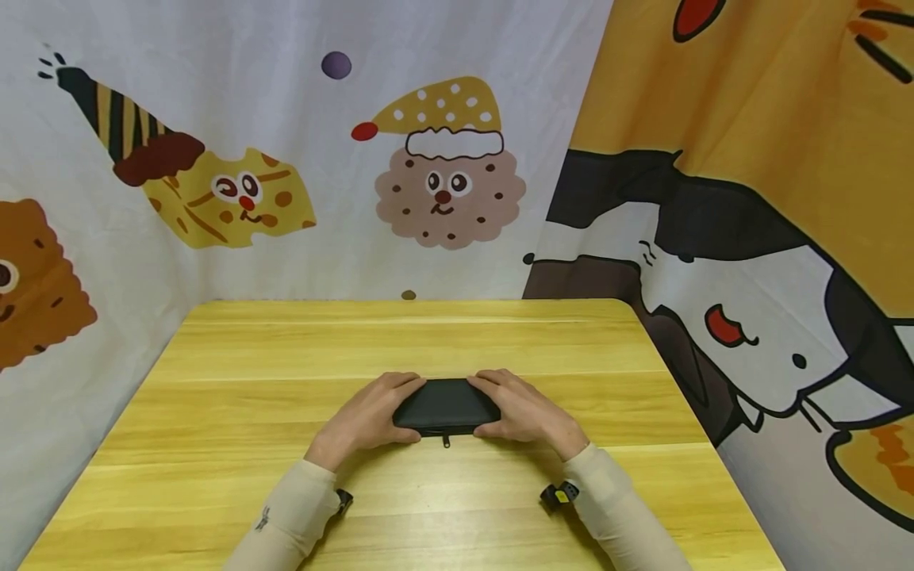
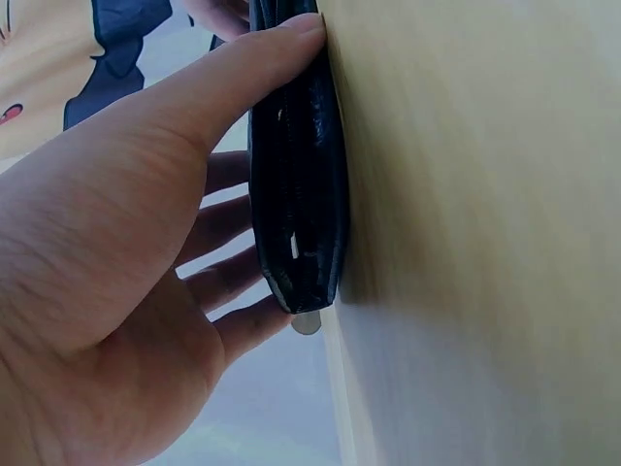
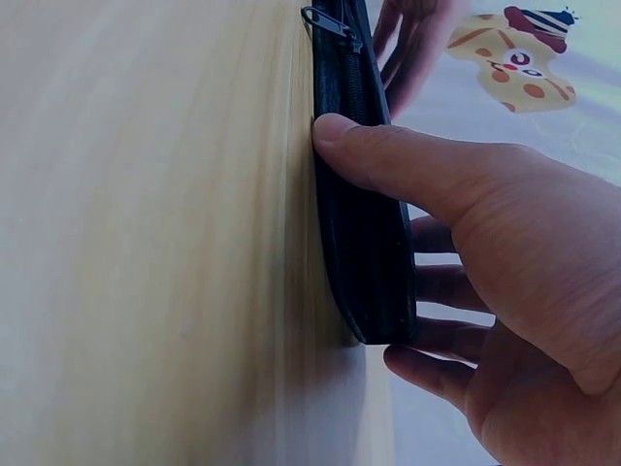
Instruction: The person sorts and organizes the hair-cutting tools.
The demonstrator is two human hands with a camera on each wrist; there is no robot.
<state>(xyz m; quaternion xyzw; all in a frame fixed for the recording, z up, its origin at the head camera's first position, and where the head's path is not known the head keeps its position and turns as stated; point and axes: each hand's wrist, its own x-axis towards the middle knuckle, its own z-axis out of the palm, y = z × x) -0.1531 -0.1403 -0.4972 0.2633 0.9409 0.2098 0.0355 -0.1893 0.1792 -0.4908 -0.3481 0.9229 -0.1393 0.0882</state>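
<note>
A black zippered case lies flat on the table, its zipper pull sticking out from the near edge. My left hand grips the case's left end, thumb along the near side and fingers at the far side. On the opposite end, my right hand holds it the same way. In the left wrist view, the thumb presses on the zippered side of the case. The right wrist view shows the metal zipper pull beyond the right thumb. What the case contains is hidden.
The light wooden table extends around the case, with rounded far corners. Behind it hangs a white cloth printed with cartoon food, and on the right an orange part. A small dark device sits at my right wrist.
</note>
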